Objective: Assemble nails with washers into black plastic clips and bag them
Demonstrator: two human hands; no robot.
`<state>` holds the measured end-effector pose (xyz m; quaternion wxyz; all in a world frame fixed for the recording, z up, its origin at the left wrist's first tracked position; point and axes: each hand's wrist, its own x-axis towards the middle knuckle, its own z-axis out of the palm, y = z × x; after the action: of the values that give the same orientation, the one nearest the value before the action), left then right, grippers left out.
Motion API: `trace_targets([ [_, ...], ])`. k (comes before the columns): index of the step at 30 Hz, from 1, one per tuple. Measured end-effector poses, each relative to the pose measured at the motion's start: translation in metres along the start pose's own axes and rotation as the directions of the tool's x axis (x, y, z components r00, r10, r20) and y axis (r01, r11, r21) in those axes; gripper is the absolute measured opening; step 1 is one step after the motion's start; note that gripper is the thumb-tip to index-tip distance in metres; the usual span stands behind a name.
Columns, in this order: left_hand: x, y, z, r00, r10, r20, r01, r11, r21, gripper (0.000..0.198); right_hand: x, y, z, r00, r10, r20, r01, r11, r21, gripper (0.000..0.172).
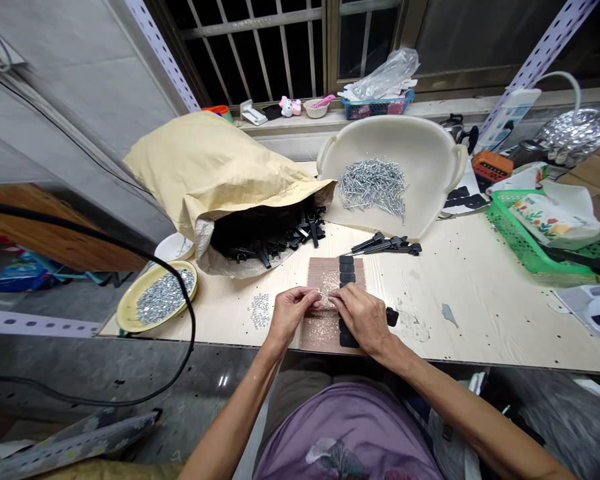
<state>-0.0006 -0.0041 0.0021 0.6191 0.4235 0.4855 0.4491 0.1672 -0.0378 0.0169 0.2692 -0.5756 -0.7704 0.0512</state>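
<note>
A thin silver screw (324, 293) runs between my two hands, above a brown board (320, 327). My left hand (293, 312) pinches one end of it between thumb and fingertips. At its other end are the closed fingertips of my right hand (363, 317); any small part on it is hidden there. Under my right hand, a column of black rectangular pads (347, 268) lies along the board. Small metal pieces (260, 311) are scattered left of the board. Behind it lie several black plastic parts with metal shanks (387, 245).
A white basin (430, 160) holds a heap of screws (373, 185). Black plastic parts (280, 233) spill from a yellowish sack (230, 167). At left, a yellow dish (126, 313) of small metal pieces sits by the table edge. A green basket (510, 230) stands at right.
</note>
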Motion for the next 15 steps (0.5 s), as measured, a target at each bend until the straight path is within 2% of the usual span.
trace_targets([
  [6,0.0000,0.0011,0.0013,1.000,-0.005,0.012,0.004,1.000,0.027,0.028,-0.0011,0.0034,0.0011,0.998,0.036,0.042,-0.040,0.995,0.090,0.024],
  [15,-0.0003,0.0010,0.0002,0.998,-0.028,0.055,0.024,0.998,0.059,0.027,-0.0029,0.0064,0.0017,0.999,-0.001,0.049,-0.004,0.996,0.088,0.025],
])
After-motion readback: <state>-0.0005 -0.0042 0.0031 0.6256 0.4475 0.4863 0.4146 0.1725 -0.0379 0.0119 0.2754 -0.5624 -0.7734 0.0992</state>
